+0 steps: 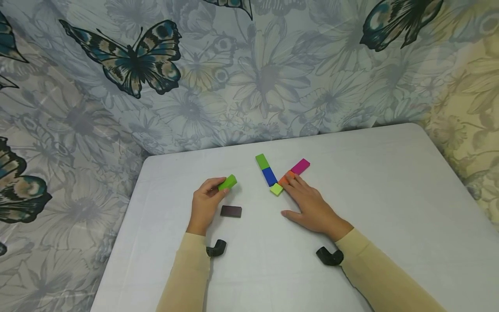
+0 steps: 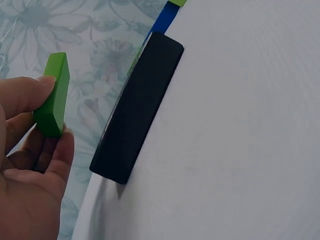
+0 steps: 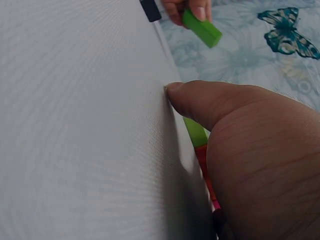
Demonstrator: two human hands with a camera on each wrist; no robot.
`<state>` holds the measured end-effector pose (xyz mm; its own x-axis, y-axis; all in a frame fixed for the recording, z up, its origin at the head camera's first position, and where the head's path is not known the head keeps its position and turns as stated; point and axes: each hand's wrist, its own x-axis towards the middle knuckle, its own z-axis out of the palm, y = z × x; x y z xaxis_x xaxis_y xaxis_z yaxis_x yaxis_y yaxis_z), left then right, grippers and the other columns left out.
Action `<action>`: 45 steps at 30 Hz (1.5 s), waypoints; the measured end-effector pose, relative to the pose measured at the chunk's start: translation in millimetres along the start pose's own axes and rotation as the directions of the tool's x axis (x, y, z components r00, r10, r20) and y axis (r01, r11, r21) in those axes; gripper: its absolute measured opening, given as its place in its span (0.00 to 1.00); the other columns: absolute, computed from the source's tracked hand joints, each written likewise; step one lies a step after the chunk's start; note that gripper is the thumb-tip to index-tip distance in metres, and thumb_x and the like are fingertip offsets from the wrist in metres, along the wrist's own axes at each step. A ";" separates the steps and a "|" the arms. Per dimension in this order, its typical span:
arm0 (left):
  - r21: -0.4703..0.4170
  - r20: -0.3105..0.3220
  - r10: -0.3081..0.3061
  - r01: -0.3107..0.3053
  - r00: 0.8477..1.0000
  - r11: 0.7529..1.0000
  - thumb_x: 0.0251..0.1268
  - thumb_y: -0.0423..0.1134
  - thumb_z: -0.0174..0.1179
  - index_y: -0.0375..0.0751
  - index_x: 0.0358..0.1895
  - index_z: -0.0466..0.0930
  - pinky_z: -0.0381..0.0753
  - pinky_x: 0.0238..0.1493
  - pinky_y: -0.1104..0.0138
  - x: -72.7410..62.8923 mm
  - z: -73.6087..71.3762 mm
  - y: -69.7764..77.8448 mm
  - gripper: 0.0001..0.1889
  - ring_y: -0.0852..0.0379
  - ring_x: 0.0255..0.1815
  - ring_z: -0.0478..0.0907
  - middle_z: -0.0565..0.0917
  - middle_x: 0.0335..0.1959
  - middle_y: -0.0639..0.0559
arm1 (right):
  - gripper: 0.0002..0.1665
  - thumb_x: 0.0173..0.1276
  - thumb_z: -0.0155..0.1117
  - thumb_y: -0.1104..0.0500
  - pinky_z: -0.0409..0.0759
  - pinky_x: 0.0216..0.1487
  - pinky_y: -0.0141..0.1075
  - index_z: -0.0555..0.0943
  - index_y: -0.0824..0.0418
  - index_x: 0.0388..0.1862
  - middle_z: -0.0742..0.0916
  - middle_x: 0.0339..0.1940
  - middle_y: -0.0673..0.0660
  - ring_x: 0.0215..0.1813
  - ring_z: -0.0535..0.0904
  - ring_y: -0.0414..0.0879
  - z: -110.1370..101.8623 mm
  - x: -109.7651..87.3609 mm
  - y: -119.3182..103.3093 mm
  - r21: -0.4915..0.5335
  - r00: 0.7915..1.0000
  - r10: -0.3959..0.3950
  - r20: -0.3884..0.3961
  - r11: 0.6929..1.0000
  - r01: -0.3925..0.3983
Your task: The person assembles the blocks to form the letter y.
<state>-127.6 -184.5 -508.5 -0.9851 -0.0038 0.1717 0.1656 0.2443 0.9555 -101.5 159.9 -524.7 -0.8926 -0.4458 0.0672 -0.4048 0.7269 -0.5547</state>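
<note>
My left hand (image 1: 204, 206) pinches a green block (image 1: 228, 182) between thumb and fingers, held above the table. In the left wrist view the thumb lies on one face of that block (image 2: 54, 95) and the fingertips on its lower end. My right hand (image 1: 312, 208) lies on the table with its fingers spread and fingertips touching an orange block (image 1: 286, 178), which they partly cover. A magenta block (image 1: 300, 166) adjoins the orange one's far end. Beside them, a lime block (image 1: 276, 189), a blue block (image 1: 269, 177) and another green block (image 1: 262, 161) form the other arm of a V.
A dark brown block (image 1: 231, 211) lies flat just right of my left hand. The white-covered table (image 1: 390, 182) meets a butterfly-patterned cloth (image 1: 269, 82) at its back edge. Black wrist devices (image 1: 329, 256) stick out from both sleeves.
</note>
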 end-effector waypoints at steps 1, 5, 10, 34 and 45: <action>-0.009 0.001 0.004 -0.004 1.000 1.000 0.71 0.30 0.75 0.41 0.61 0.90 0.80 0.65 0.65 -0.1 0.6 1.1 0.18 0.48 0.65 0.83 0.85 0.61 0.49 | 0.55 0.73 0.77 0.44 0.55 0.79 0.71 0.62 0.60 0.89 0.59 0.90 0.62 0.90 0.42 0.59 0.0 0.1 -0.3 0.002 1.000 0.001 0.000 1.000 -0.001; -0.059 0.018 0.031 -0.030 0.999 0.998 0.70 0.27 0.74 0.39 0.61 0.90 0.81 0.66 0.62 -2.0 4.7 8.9 0.18 0.46 0.64 0.83 0.85 0.60 0.46 | 0.55 0.73 0.76 0.44 0.55 0.79 0.72 0.62 0.60 0.89 0.59 0.90 0.62 0.90 0.42 0.59 -0.3 0.4 -0.9 0.002 1.000 0.004 0.002 1.000 -0.004; -0.085 0.044 0.042 -0.038 0.998 0.996 0.70 0.25 0.73 0.37 0.60 0.90 0.82 0.65 0.61 -6.4 13.5 19.5 0.17 0.46 0.63 0.84 0.85 0.60 0.46 | 0.55 0.73 0.76 0.43 0.56 0.78 0.72 0.62 0.59 0.89 0.60 0.90 0.61 0.90 0.42 0.59 -0.2 0.7 -1.5 0.000 1.000 0.011 0.003 1.000 -0.011; -0.123 0.088 -0.040 0.050 0.995 0.991 0.68 0.25 0.75 0.36 0.59 0.90 0.85 0.59 0.63 -32.4 62.6 39.2 0.18 0.46 0.59 0.84 0.85 0.59 0.45 | 0.55 0.73 0.76 0.43 0.55 0.78 0.72 0.62 0.60 0.89 0.59 0.90 0.62 0.90 0.43 0.60 -1.5 -0.5 -2.7 -0.001 1.000 0.014 0.003 1.000 -0.014; -0.003 0.070 -0.040 0.040 0.997 0.999 0.68 0.27 0.75 0.37 0.61 0.89 0.85 0.59 0.61 -39.5 85.7 38.1 0.19 0.49 0.56 0.84 0.86 0.57 0.48 | 0.53 0.73 0.76 0.44 0.57 0.77 0.73 0.64 0.61 0.88 0.61 0.89 0.62 0.90 0.44 0.60 -1.2 -0.8 -1.1 0.013 1.000 -0.006 -0.024 1.000 0.006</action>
<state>-86.2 -91.9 -499.4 -0.9917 0.0541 0.1165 0.1262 0.2408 0.9623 -100.6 160.2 -523.1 -0.8948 -0.4371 0.0905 -0.4076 0.7175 -0.5649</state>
